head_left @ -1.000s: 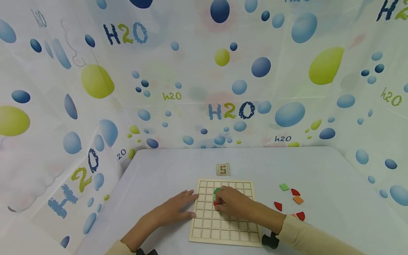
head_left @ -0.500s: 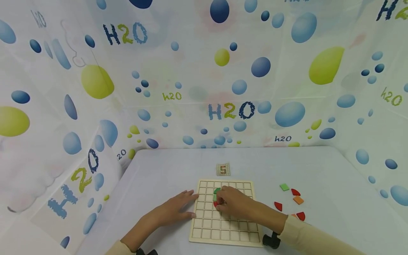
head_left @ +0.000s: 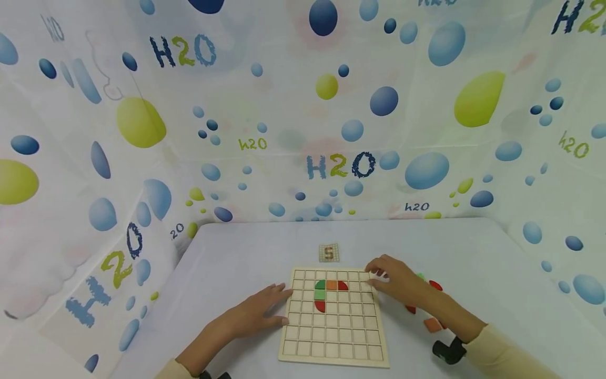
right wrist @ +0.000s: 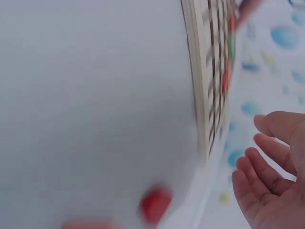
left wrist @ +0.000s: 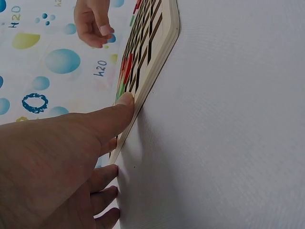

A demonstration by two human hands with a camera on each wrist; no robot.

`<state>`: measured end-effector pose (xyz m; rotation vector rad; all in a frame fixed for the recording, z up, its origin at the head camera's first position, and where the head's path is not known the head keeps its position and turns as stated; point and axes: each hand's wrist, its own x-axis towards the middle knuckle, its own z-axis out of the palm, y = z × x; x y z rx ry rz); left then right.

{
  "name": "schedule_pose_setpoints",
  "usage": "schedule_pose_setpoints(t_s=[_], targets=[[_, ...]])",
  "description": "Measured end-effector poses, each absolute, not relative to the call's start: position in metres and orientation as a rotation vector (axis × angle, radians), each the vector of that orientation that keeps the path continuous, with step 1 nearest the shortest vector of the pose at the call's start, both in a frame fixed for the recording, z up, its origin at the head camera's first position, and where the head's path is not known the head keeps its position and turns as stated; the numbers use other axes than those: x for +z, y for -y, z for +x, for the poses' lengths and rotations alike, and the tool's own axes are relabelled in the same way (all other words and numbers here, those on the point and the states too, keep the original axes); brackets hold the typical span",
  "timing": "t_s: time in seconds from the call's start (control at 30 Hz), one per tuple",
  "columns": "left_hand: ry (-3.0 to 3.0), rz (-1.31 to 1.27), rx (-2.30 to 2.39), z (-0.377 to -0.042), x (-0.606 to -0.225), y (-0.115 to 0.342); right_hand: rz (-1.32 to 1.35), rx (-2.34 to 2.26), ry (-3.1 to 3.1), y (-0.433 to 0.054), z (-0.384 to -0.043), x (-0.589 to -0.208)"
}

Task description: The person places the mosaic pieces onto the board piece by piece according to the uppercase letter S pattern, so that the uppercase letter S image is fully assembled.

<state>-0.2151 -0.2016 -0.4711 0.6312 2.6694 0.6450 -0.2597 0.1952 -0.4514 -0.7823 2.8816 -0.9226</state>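
Note:
A wooden grid board [head_left: 331, 337] lies on the table. Set in its upper cells are a green quarter-round tile [head_left: 321, 285], an orange square tile [head_left: 331, 285], a red quarter-round tile [head_left: 343, 285], a light green square tile [head_left: 320, 295] and a second red quarter-round tile [head_left: 320, 306]. My left hand [head_left: 258, 310] rests against the board's left edge; in the left wrist view its thumb [left wrist: 116, 112] touches the rim. Over the board's upper right corner is my right hand [head_left: 397, 279], fingers loosely bent, nothing held, as the right wrist view confirms.
Loose tiles lie right of the board, partly behind the right forearm: an orange one [head_left: 432, 325], a red one [head_left: 435, 285], another red one [head_left: 411, 309] and a green one [head_left: 421, 276]. Behind the board lies a small pattern card [head_left: 329, 252] showing an S-like shape.
My right hand has left the tiles on the board and moved right to the board's corner, uncovering the orange and red tiles of the upper row. The left hand stays at the edge.

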Motion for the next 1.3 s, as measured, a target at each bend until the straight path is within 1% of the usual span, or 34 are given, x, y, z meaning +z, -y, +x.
schedule_pose_setpoints(t_s=[0.13, 0.27, 0.43, 0.7, 1.3], targets=[[-2.675, 0.639, 0.642, -0.215, -0.471, 0.202, -0.677, -1.022, -2.913, -0.237, -0.265, -0.452], [-2.672, 0.640, 0.647, -0.214, -0.470, 0.202, -0.501, -1.092, -2.893, -0.273, -0.270, -0.454], [-2.674, 0.640, 0.657, -0.213, -0.470, 0.204, -0.410, -1.104, -2.833, -0.301, -0.278, -0.464], [-2.666, 0.658, 0.680, -0.213, -0.470, 0.204, -0.493, -1.088, -2.683, -0.310, -0.281, -0.476], [-2.673, 0.667, 0.684, -0.212, -0.468, 0.202, -0.586, -1.014, -2.713, -0.315, -0.280, -0.477]])
